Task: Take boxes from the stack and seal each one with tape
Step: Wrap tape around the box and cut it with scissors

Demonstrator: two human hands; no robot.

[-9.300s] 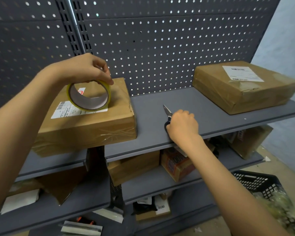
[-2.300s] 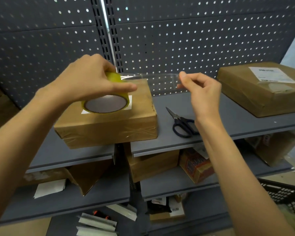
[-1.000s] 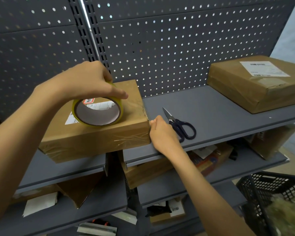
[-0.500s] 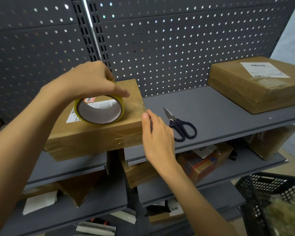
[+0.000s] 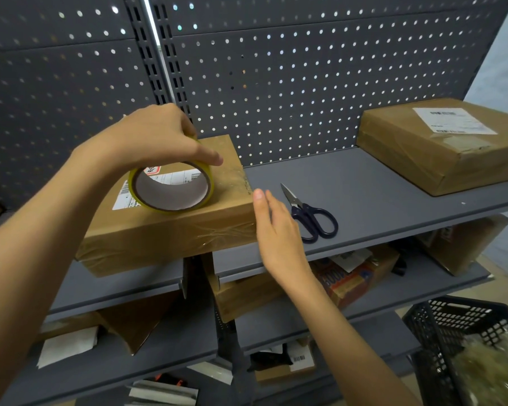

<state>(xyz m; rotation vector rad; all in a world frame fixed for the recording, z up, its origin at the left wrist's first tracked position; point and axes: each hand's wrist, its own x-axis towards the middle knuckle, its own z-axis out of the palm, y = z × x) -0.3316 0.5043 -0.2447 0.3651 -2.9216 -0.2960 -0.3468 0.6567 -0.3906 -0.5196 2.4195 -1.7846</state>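
A brown cardboard box with a white label lies on the grey top shelf, left of centre. My left hand grips a yellow-rimmed roll of clear tape standing on the box's top. Clear tape runs over the box's right top edge. My right hand is flat with straight fingers against the box's right side face. Dark-handled scissors lie on the shelf just right of that hand.
A second taped box with a label sits at the shelf's right end. A perforated back panel stands behind. Lower shelves hold more boxes and packets. A black crate stands on the floor at lower right.
A strip was pulled from the roll and laid over the box's right edge. My right hand, low on the box's right side one second ago, has slid up with flat fingers.
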